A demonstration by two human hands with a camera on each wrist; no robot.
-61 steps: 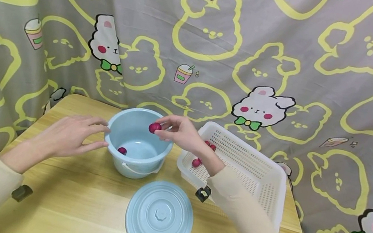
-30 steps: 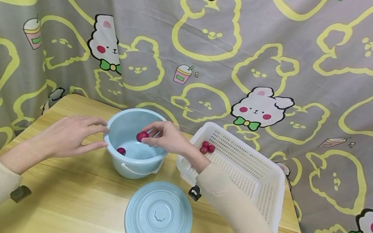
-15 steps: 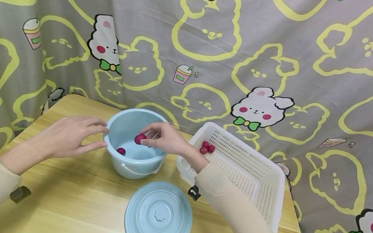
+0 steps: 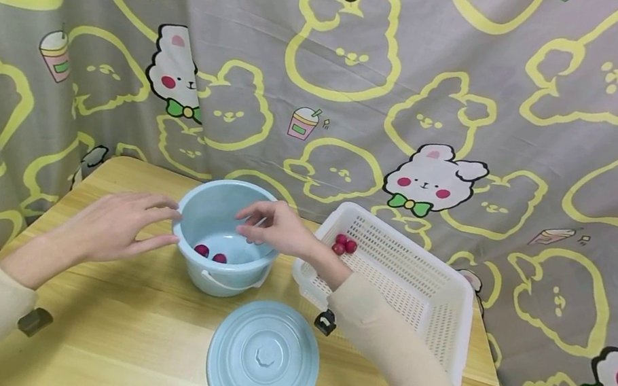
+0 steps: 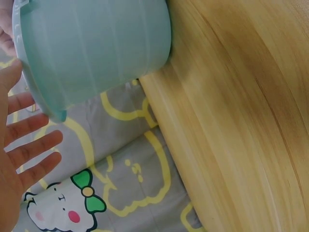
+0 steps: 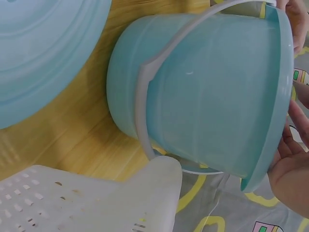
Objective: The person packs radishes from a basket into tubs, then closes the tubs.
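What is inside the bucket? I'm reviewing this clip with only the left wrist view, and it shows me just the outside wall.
Observer: The head view shows two small round red things, perhaps plums, at the bottom of the bucket.

Reviewer: Is the right hand holding one?

Observer: No; in the head view it is over the bucket's opening, with nothing between thumb and fingers.

Reviewer: What is on the table outside my picture?

Observer: A round blue lid lies flat on the person's side of the bucket.
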